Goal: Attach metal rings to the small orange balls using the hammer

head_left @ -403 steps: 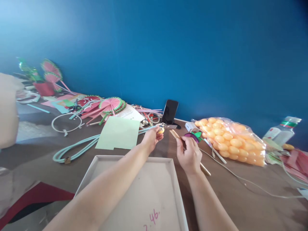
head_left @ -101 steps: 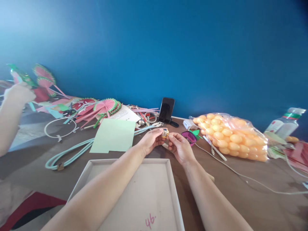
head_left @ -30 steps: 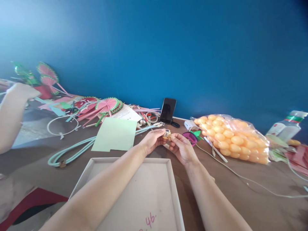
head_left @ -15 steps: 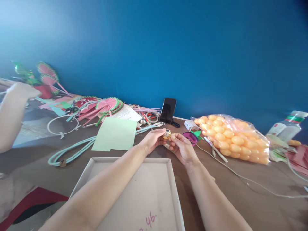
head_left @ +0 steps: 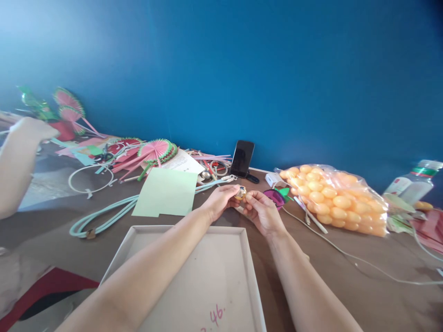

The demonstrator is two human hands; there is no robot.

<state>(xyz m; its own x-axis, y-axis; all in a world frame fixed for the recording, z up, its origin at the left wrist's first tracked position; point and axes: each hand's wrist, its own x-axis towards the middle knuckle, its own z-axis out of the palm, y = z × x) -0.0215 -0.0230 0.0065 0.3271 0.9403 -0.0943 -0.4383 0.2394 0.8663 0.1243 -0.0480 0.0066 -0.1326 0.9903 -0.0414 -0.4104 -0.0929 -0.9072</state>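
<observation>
Beyond the far edge of a shallow white box lid [head_left: 254, 286], my two hands meet over the brown table. Between their fingertips is a small shiny ball [head_left: 241, 192], silver on top and yellow-gold below, bell-like in look. My left hand [head_left: 221, 200] pinches it from the left with thumb and fingers. From the right, my right hand [head_left: 262, 210] grips its edge between thumb and forefinger. The fingers hide part of the ball. Just right of my right hand lies a purple, green-leafed craft piece [head_left: 275, 197].
A black phone [head_left: 242, 159] leans against the blue wall. On the right are a bag of orange balls [head_left: 337, 200], a white cable [head_left: 346, 253] and a bottle [head_left: 413, 184]. Left lie green paper [head_left: 166, 192], pale blue tubing [head_left: 104, 226] and paper fans [head_left: 155, 152]. Another person's arm [head_left: 17, 161] reaches in.
Both hands stay in place with the small shiny ball between them. The ball appears turned very slightly, showing more silver. Little else differs.
</observation>
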